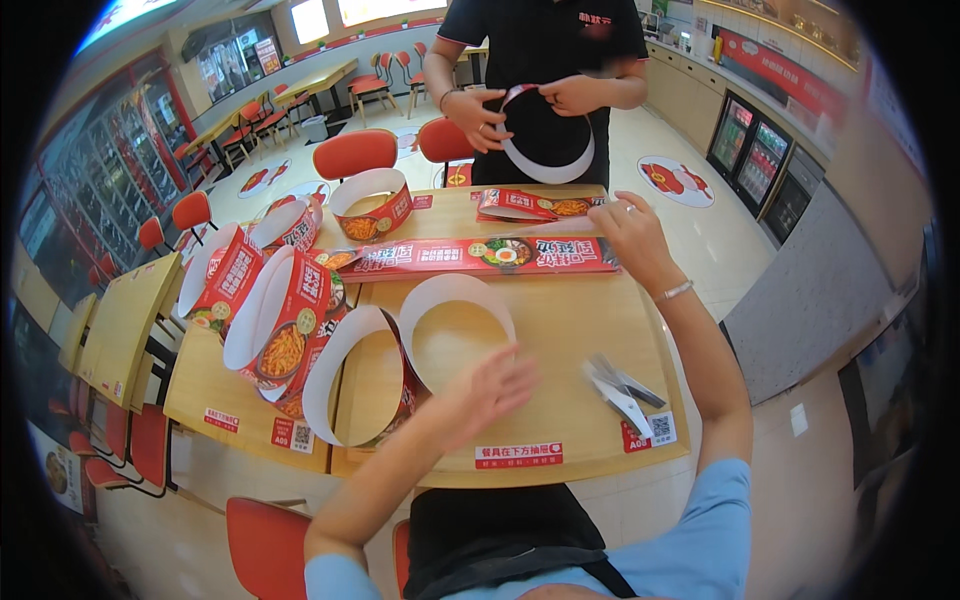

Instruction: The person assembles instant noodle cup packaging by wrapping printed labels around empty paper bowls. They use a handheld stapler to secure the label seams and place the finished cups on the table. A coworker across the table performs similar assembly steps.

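Observation:
My left hand point(487, 394), blurred, is above the table with its fingers extended. It is at the near right edge of a paper band ring point(456, 289); whether it touches the ring is unclear. My right hand point(628, 236) is at the right end of a flat stack of long red printed strips point(450, 256), near a pale, translucent strip edge point(570, 225). Its fingertips are bent, and their grip is hard to make out. Another standing ring point(322, 382) is left of my left forearm. A two-handled metal hand tool point(621, 394), partly blurred, lies at right.
Several printed band rings point(289, 330) crowd the table's left side, one point(371, 204) farther back. Across the table point(570, 330), a person in a black shirt point(559, 45) holds a ring point(559, 172). Folded strips point(525, 206) lie before them. Red chairs point(354, 154) stand around.

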The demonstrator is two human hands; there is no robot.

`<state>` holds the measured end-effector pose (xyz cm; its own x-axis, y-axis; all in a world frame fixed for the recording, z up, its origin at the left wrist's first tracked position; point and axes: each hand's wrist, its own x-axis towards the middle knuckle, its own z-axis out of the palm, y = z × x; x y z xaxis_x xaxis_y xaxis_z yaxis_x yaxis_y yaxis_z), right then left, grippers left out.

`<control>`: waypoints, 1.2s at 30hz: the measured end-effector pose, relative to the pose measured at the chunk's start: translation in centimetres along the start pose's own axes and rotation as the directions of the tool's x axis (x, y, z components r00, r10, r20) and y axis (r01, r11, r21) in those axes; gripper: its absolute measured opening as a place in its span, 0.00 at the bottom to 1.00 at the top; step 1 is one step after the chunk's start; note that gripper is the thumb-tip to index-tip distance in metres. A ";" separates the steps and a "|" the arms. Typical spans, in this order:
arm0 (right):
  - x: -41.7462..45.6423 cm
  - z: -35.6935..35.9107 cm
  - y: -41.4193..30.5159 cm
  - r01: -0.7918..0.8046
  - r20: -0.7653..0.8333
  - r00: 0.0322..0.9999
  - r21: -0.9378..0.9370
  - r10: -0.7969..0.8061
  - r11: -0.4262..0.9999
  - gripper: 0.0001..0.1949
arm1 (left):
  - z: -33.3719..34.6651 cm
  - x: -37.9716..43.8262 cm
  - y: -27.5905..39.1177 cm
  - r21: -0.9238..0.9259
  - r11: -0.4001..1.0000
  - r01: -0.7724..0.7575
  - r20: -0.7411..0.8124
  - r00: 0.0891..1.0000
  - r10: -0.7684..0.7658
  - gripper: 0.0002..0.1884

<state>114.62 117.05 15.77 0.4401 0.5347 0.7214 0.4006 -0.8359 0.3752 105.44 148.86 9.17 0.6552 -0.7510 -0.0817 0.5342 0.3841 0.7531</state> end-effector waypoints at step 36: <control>-10.9 -14.4 -13.6 -0.652 0.713 0.583 0.697 0.389 -0.299 0.17 | -6.0 -16.3 11.9 0.089 0.840 -0.535 0.320 0.814 0.485 0.16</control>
<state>92.79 120.80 11.25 0.9856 0.0749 0.1518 0.1531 -0.0126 -0.9881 104.26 168.90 15.56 0.6214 -0.5970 0.5074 0.0504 0.6767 0.7345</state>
